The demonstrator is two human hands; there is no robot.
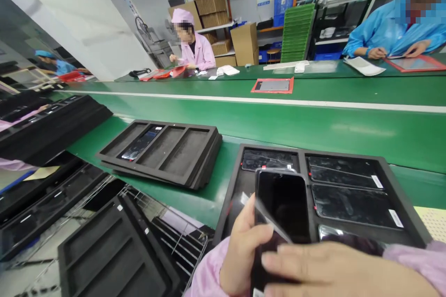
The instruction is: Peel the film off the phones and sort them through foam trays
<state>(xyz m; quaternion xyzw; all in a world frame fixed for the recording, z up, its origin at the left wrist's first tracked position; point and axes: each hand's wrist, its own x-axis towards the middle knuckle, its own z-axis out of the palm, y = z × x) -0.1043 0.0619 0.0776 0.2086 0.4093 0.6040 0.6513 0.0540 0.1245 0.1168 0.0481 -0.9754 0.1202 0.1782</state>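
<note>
My left hand (pixel 242 246) is closed around the side of a black phone screen (pixel 287 199) with a small notch at its top edge. A clear film (pixel 270 218) stands partly lifted off the face, its corner free near my left thumb. Across the lower part of the screen lies my right hand (pixel 334 269), fingers stretched out and flat, slightly blurred. Behind and right of the hands, a black foam tray (pixel 303 185) holds several more dark screens (pixel 355 206) with white labels and red tabs. The lower end of the held screen is hidden by my right hand.
Stacked foam trays (pixel 181 153) stand left on the green bench (pixel 223 167), one screen in the top tray. A wire rack (pixel 188 241) with a leaning tray (pixel 111 250) is lower left. Two co-workers (pixel 198 48) sit across the bench, near a red-edged pad (pixel 273 85).
</note>
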